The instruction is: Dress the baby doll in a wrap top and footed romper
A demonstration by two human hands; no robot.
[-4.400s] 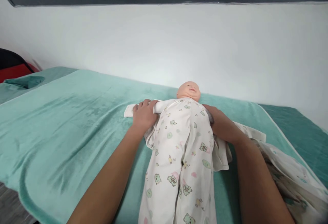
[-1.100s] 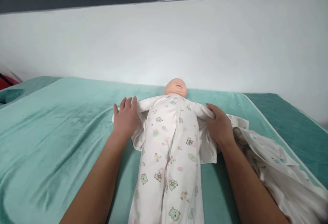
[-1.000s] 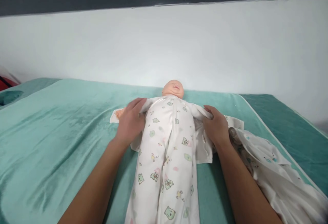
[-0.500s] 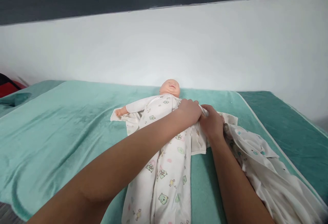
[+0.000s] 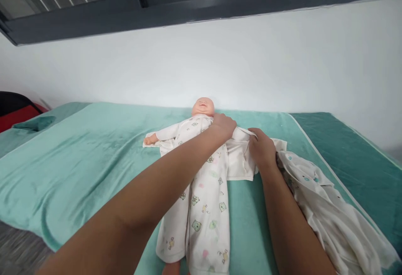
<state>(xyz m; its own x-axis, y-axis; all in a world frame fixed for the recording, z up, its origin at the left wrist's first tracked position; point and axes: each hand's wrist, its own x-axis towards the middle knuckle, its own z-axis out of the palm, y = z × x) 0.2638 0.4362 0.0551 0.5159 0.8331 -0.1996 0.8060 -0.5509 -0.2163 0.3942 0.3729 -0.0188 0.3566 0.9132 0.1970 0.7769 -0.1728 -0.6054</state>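
Observation:
A baby doll [image 5: 203, 105] lies on its back, head toward the wall, in a white bear-print top and trousers [image 5: 205, 212]. One of its arms stretches out to the left, its hand showing past the sleeve. Beneath the upper body a white garment [image 5: 241, 164] is spread open. My left hand [image 5: 224, 125] is closed at the doll's shoulder on the right-hand side, on the sleeve there. With thumb and fingers, my right hand [image 5: 263, 146] pinches the sleeve's outer end, the white cloth drawn out between both hands. The doll's other hand is hidden.
A teal blanket [image 5: 84, 153] covers the bed, with a darker green strip [image 5: 351, 157] on the right. To the right of my forearm lies a crumpled white printed cloth [image 5: 329, 208]. A white wall [image 5: 157, 69] stands behind, and a red and black item [image 5: 19, 111] sits far left.
My hands have moved apart, and a stretch of white sleeve now shows between them. The view has shifted, bringing the doll's feet and more window into sight.

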